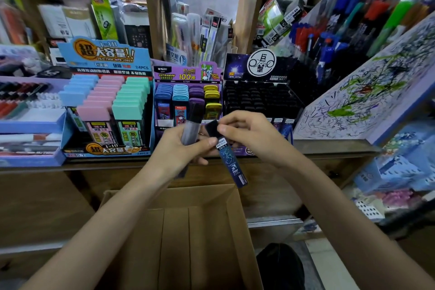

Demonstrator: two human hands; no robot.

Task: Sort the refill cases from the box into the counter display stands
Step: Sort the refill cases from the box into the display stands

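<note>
My left hand [181,148] grips a grey, translucent refill case [191,125] with a dark cap, held upright in front of the middle stand. My right hand [249,135] pinches the black cap of a dark blue refill case [229,160], which hangs slanting down over the counter edge; my left thumb touches its label. Below stands the open cardboard box [233,219]. On the counter sit three display stands: a blue stand [106,54] with pastel cases, a purple stand [188,73] with coloured cases, and a black stand [261,99] with black-capped cases.
A purple tray of pens [28,110] lies at the left. A scribbled test pad [367,92] leans at the right beside racks of pens [329,37]. Shelves of packaged stationery fill the back. A dark object [280,263] lies on the floor beside the box.
</note>
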